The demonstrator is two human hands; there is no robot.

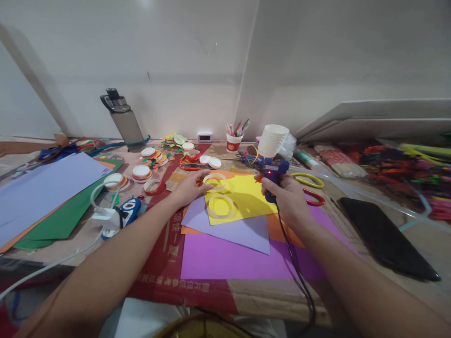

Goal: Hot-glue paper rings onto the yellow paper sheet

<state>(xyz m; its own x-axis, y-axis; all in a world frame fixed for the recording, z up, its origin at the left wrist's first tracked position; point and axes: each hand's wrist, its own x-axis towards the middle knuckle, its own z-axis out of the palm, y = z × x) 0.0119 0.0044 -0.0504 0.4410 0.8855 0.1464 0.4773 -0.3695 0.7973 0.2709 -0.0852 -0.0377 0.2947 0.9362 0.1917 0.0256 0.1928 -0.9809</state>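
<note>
My right hand (283, 192) is wrapped round the handle of a blue glue gun (269, 170) with a red light, its nozzle pointing left and a black cord hanging down. With fingers and thumb at its rim, my left hand (192, 188) holds a white paper ring (215, 175) over the yellow paper. A second white ring (221, 217) lies nearer to me on the yellow sheet (250, 199). Under it are a lilac sheet (229, 234), orange paper and a purple sheet (229, 263).
White cups (273, 141) and a pen cup (233, 143) stand at the back. A bottle (127, 124), paper discs (141, 172) and a power strip (123, 218) are left; a black phone (387, 237) lies right.
</note>
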